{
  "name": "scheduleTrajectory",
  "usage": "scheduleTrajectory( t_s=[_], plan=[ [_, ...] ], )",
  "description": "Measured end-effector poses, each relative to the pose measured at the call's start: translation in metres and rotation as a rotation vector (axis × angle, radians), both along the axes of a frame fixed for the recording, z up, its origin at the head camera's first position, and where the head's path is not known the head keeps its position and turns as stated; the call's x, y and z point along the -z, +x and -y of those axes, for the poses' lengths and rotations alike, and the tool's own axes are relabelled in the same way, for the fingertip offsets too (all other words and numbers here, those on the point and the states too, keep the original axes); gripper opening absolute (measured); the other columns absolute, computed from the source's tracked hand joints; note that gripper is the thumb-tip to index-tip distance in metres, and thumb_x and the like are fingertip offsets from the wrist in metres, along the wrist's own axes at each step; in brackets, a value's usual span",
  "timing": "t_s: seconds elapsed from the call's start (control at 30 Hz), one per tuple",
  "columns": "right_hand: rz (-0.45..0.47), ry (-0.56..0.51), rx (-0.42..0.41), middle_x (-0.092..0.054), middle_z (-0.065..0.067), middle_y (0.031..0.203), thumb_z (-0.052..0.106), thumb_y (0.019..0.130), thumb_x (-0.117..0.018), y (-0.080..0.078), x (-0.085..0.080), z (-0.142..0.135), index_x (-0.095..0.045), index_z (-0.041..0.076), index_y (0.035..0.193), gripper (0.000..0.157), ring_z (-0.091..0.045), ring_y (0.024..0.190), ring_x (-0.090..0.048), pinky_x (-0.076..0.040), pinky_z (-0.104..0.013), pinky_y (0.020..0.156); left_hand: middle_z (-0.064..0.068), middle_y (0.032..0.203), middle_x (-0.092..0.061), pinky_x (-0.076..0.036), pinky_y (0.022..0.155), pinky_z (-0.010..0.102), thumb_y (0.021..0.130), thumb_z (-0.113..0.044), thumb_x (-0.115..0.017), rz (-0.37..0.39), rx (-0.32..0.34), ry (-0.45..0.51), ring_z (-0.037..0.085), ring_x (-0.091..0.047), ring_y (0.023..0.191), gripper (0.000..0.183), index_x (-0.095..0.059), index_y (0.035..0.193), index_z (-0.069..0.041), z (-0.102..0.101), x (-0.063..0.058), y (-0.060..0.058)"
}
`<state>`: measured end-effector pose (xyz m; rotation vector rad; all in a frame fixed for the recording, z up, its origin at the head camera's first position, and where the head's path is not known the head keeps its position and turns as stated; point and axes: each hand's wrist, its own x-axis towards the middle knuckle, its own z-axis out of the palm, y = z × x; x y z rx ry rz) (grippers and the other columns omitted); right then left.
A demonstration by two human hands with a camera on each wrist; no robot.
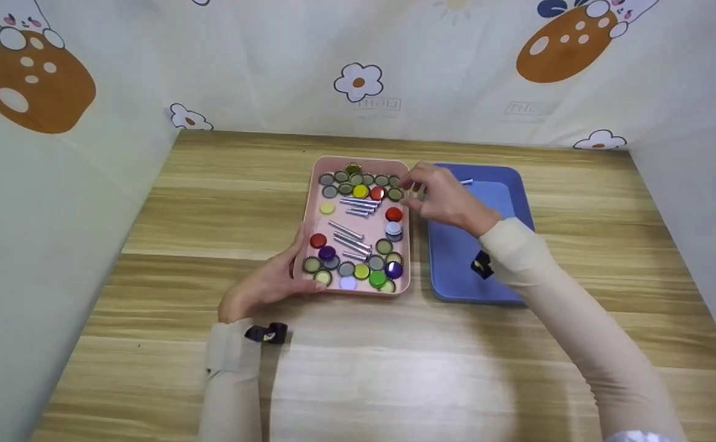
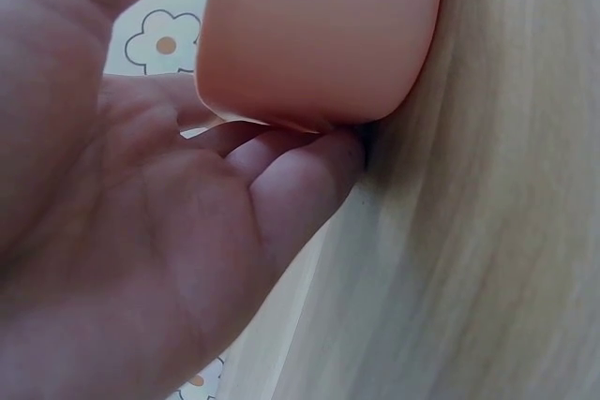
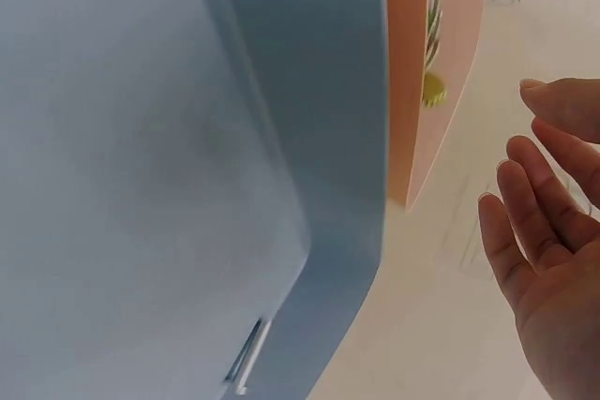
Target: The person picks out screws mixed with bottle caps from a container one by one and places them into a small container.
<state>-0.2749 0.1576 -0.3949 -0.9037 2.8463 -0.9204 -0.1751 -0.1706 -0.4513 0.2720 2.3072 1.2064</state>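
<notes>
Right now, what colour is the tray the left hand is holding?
The tray is pink, seen best in the head view.

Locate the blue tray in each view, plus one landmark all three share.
Head: right of centre, partly behind the right hand and forearm; blue tray.
Left wrist: not in it.
Right wrist: fills most of the left side, a screw lying in it near the bottom.
Shared landmark: pink tray; centre in head, top in left wrist, upper right of centre in right wrist.
</notes>
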Motion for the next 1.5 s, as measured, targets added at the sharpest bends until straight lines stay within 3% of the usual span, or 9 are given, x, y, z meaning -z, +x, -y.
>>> scheduleTrajectory(
  t_s=[0.5,0.7,1.1,1.37,1.5],
  plan=[
    [0.028,-0.008,-0.116,-0.067,-0.017,0.096,0.013,0.089,-0.076,0.023,0.01,0.04,-0.071,-0.003,0.109,0.026,-0.034,0.089,-0.065,-0.057,-0.037,0.075,0.007,0.171,0.004,-0.012,0.128,0.048,0.086,-0.031,-0.08,-0.008,-0.011,0.044,0.03,-0.021,0.155,0.117,0.011,0.16,-0.031,0.001,0.002,0.0],
    [0.04,0.027,-0.127,-0.07,-0.015,0.1,0.015,0.089,-0.076,0.032,0.011,0.048,-0.071,-0.001,0.112,0.028,-0.029,0.093,-0.065,-0.057,-0.038,0.082,0.008,0.171,0.001,-0.012,0.128,0.049,0.086,-0.034,-0.08,0.011,-0.015,0.037,0.03,-0.023,0.154,0.118,0.013,0.159,-0.034,0.0,0.002,0.0],
    [0.056,0.06,-0.134,-0.072,-0.013,0.097,0.013,0.089,-0.074,0.048,0.016,0.064,-0.073,-0.001,0.109,0.024,-0.026,0.091,-0.065,-0.056,-0.039,0.084,0.007,0.171,0.004,-0.011,0.128,0.046,0.086,-0.03,-0.08,-0.001,-0.006,0.063,0.027,-0.022,0.154,0.119,0.012,0.16,-0.031,0.0,0.001,-0.001],
    [0.033,0.084,-0.11,-0.072,-0.014,0.098,0.013,0.088,-0.075,0.056,0.019,0.07,-0.074,0.0,0.107,0.023,-0.027,0.092,-0.066,-0.057,-0.04,0.082,0.011,0.17,-0.008,-0.016,0.127,0.049,0.085,-0.029,-0.081,-0.018,0.002,0.069,0.029,-0.039,0.143,0.119,0.01,0.161,-0.027,0.001,0.002,-0.002],
    [0.062,0.109,-0.091,-0.071,-0.013,0.099,0.013,0.088,-0.075,0.06,0.022,0.074,-0.074,0.001,0.107,0.023,-0.026,0.091,-0.066,-0.057,-0.04,0.081,0.011,0.171,-0.005,-0.016,0.127,0.048,0.085,-0.029,-0.081,-0.011,-0.001,0.061,0.028,-0.036,0.146,0.119,0.011,0.161,-0.028,0.001,0.002,-0.002]
  ],
)
